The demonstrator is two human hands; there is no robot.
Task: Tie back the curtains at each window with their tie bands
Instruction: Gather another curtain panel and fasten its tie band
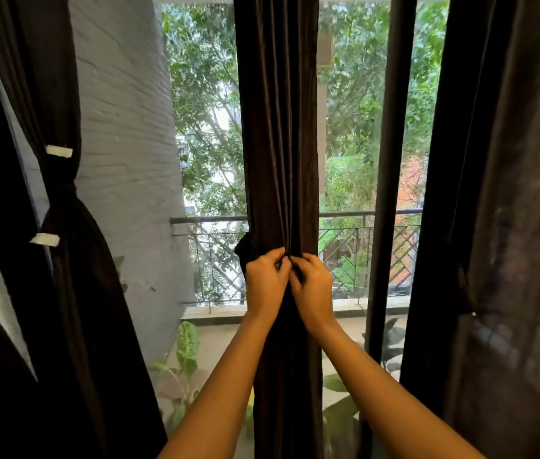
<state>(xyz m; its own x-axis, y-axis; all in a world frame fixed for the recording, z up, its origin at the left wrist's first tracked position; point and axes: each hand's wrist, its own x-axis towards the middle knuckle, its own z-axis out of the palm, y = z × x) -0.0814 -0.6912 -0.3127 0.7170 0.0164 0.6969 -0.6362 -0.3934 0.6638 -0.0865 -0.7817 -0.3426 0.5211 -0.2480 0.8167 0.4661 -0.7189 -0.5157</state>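
My left hand [267, 279] and right hand [313, 286] meet knuckle to knuckle on the front of the gathered middle curtain [278, 127], fingers curled and pinching its dark cloth; band or fold, I cannot tell. A dark tie band [244, 251] juts at its left edge. Behind stands the balcony railing [344, 214]; the left curtain [73, 260] hangs tied beside the brick wall [123, 127].

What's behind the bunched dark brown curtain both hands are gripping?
Either side of the dark brown curtain, glass shows a dark metal balcony railing, green trees and a leafy plant. The stretch directly behind the fabric is covered. Left hand and right hand pinch its folds.
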